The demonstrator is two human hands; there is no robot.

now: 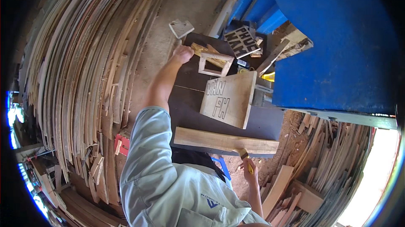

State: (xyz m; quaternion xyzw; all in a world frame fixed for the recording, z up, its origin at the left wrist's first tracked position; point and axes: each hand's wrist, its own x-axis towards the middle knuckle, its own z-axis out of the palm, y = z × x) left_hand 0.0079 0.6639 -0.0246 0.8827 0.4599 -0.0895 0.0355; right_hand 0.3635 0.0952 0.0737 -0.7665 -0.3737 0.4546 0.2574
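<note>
My right hand is wrapped round the yellow handle of a paintbrush. The brush's pale bristles touch or hover just over the near edge of a long plain board on the dark table. Far off to the left, my left arm is stretched out, and my left hand is closed at the table's edge, beside a yellowish piece of wood. What its fingers hold, if anything, is hidden. Between the hands lie a small wooden frame and a broad board with carved, outlined letters.
A dark sign with pale letters lies at the table's back, near small wood offcuts. The large blue metal body overhangs the right side. Long planks are stacked at left, more timber at lower right. A whitish slab lies beyond the table.
</note>
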